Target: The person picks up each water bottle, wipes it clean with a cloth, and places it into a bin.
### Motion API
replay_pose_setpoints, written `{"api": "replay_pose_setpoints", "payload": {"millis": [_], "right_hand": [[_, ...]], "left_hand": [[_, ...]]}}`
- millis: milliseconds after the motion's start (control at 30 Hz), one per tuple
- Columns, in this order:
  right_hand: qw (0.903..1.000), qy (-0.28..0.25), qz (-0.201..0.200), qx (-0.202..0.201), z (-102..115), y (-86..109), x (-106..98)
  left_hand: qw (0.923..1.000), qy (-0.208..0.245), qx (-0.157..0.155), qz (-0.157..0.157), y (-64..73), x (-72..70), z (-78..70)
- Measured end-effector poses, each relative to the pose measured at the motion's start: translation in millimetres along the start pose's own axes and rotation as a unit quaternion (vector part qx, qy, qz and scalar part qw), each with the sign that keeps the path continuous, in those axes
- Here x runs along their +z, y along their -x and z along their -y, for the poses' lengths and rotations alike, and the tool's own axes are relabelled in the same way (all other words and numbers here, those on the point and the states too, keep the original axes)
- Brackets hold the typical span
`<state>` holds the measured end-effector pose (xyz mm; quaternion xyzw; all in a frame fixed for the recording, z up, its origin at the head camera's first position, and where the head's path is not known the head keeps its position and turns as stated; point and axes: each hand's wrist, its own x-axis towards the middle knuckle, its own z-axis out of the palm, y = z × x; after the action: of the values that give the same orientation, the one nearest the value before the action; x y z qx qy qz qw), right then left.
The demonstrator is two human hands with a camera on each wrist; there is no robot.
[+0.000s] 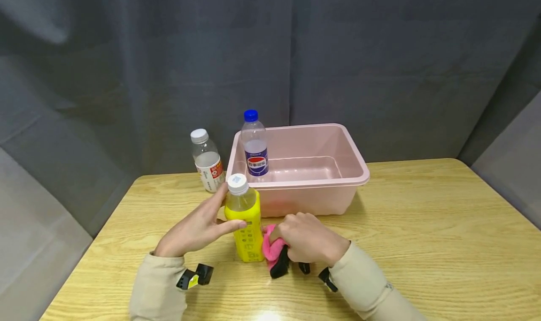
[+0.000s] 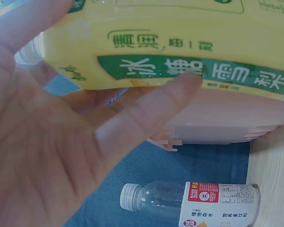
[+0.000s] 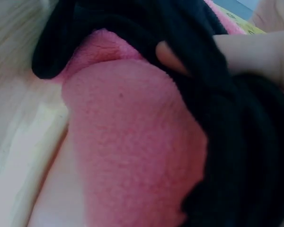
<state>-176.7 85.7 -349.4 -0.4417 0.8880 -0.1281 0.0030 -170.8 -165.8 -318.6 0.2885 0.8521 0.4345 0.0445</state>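
A bottle with a yellow label and white cap (image 1: 248,227) stands on the table in front of the pink bin. My left hand (image 1: 198,227) holds its left side, with the thumb across the front and the other fingers partly hidden behind. The label's green band shows close up in the left wrist view. My right hand (image 1: 310,239) grips a pink and black cloth (image 1: 274,250), which lies against the lower right of the bottle. Fleecy pink folds with black cloth (image 3: 132,142) fill much of the right wrist view.
Behind the bottle is a pink plastic bin (image 1: 308,185). A blue-capped bottle (image 1: 255,152) stands inside it at the left. Left of the bin, a white-capped bottle with a white and red label (image 1: 209,166) stands on the wooden table (image 1: 427,227). Grey curtains (image 1: 380,77) hang behind.
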Motion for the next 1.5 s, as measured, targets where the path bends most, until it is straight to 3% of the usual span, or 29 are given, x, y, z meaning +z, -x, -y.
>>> {"api": "replay_pose_setpoints", "payload": {"millis": [233,467,600,700,1067,1500], "right_hand": [[0.9917,0.017,-0.12,-0.042,2.4,6.6,-20.1],[0.9557,0.027,-0.285,-0.07,9.0,13.0,-38.2],[0.937,0.002,-0.341,-0.074,10.0,12.4,-40.0],[0.9354,-0.004,-0.346,-0.074,10.0,11.6,-39.7],[0.9476,0.004,-0.313,-0.063,8.9,12.0,-37.6],[0.9537,0.013,-0.295,-0.057,8.1,12.0,-37.0]], "left_hand": [[0.9999,0.006,-0.009,0.006,-1.1,-0.7,-1.4],[0.9998,0.015,-0.015,0.007,-0.5,-2.0,-0.6],[0.9998,0.016,-0.013,0.007,-0.4,-2.2,-0.4],[0.9998,0.014,-0.012,0.007,-0.5,-2.2,-0.3],[0.9999,0.013,-0.008,0.004,-1.1,-0.9,-0.2],[0.9999,0.011,-0.005,0.003,-0.5,-0.3,0.1]]}}
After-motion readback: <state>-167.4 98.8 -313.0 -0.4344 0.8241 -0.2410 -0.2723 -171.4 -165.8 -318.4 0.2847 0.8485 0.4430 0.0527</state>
